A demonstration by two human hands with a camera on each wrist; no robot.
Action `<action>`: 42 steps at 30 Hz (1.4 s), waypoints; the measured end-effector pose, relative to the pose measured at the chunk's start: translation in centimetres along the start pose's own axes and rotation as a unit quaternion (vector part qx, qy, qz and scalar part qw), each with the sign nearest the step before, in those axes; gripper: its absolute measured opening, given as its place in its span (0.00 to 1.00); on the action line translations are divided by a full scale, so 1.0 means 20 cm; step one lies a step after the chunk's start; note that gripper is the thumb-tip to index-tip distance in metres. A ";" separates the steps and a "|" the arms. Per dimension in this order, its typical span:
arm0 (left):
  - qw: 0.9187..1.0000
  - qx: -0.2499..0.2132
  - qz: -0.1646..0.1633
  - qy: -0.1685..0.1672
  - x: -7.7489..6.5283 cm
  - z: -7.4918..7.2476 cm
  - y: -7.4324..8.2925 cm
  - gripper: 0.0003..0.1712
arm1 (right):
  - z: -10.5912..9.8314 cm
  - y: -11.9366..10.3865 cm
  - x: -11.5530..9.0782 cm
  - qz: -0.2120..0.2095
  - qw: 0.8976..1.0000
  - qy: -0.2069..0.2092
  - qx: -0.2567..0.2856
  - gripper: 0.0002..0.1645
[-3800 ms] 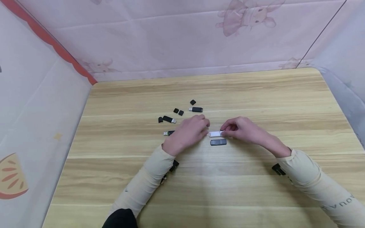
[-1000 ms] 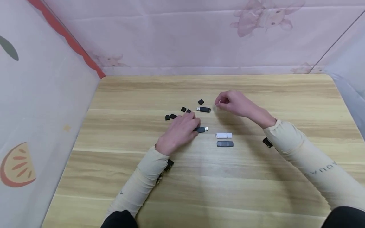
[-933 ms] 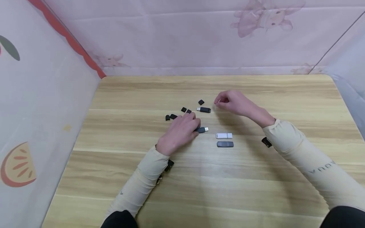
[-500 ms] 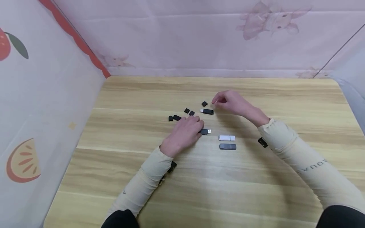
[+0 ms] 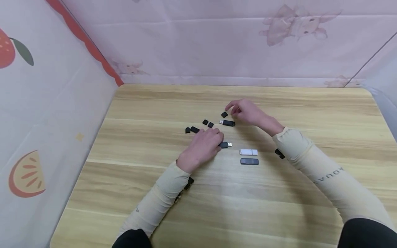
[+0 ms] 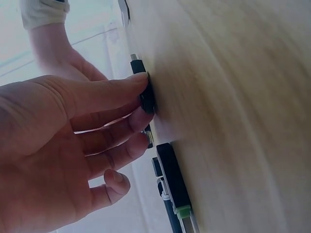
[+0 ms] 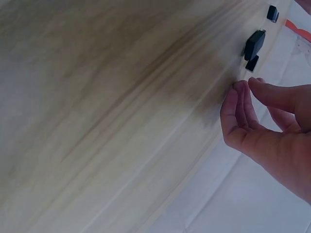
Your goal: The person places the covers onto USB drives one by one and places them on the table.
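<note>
My left hand pinches a dark USB stick between thumb and fingers, its metal plug pointing right. In the left wrist view the thumb lies along this stick, close to the tabletop. Farther back, my right hand hovers by a small black cap, index finger reaching toward it and the other fingers loosely bent. Just in front of that cap lies a black USB stick with its plug bare. The right wrist view shows nothing between the thumb and fingertips.
A white USB stick and a grey USB stick lie parallel, right of the left hand. Two black caps sit behind that hand. Another cap and a black stick lie at left. A curtain borders the table's back.
The right hand has released the white stick, moved back and then left to the black cap, its index finger extending. The left hand has come to pinch the dark stick and stays there.
</note>
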State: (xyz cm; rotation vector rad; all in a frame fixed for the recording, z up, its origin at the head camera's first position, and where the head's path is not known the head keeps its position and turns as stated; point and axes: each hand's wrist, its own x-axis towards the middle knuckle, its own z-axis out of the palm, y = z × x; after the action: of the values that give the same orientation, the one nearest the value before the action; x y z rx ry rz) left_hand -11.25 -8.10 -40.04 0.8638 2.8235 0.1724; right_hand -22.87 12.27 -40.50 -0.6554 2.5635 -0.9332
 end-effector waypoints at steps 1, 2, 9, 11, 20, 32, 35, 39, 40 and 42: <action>1.000 0.001 0.000 -0.002 0.00 0.00 0.00 0.12 | 0.00 0.00 0.00 0.001 1.000 -0.002 -0.003 0.28; 1.000 0.001 0.000 -0.005 0.00 0.00 0.00 0.12 | 0.01 0.00 0.00 0.003 1.000 -0.003 -0.006 0.29; 1.000 0.026 -0.006 -0.012 0.01 0.01 0.01 0.15 | 0.02 -0.02 0.02 0.015 1.000 -0.007 -0.022 0.20; 0.999 0.033 -0.007 -0.012 0.01 0.02 0.01 0.16 | 0.02 -0.02 0.03 0.019 0.999 -0.009 -0.024 0.19; 0.999 0.037 -0.014 -0.012 0.00 0.01 0.02 0.15 | 0.03 -0.03 0.04 0.023 0.999 -0.009 -0.026 0.18; 0.999 0.031 -0.016 -0.013 0.00 0.03 0.02 0.15 | 0.05 -0.02 0.04 0.005 1.000 -0.009 -0.028 0.18; 0.999 0.031 -0.016 -0.011 0.00 0.03 0.02 0.15 | 0.05 -0.01 0.04 0.010 0.999 -0.009 -0.030 0.17; 0.999 0.032 -0.017 -0.009 0.00 0.03 0.02 0.15 | 0.04 -0.02 0.03 0.021 0.999 -0.011 -0.031 0.15; 0.999 0.031 -0.017 -0.008 0.00 0.03 0.02 0.16 | 0.04 -0.02 0.03 0.024 0.999 -0.012 -0.032 0.15; 0.999 0.030 -0.017 -0.006 0.00 0.03 0.02 0.16 | 0.03 -0.02 0.02 0.029 0.999 -0.015 -0.031 0.16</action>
State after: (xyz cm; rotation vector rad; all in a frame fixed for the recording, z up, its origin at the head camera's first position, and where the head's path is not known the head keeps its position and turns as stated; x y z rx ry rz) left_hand -10.89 -7.78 -40.45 0.8259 2.8425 0.0771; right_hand -22.83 11.49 -40.80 -0.6035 2.5799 -0.8231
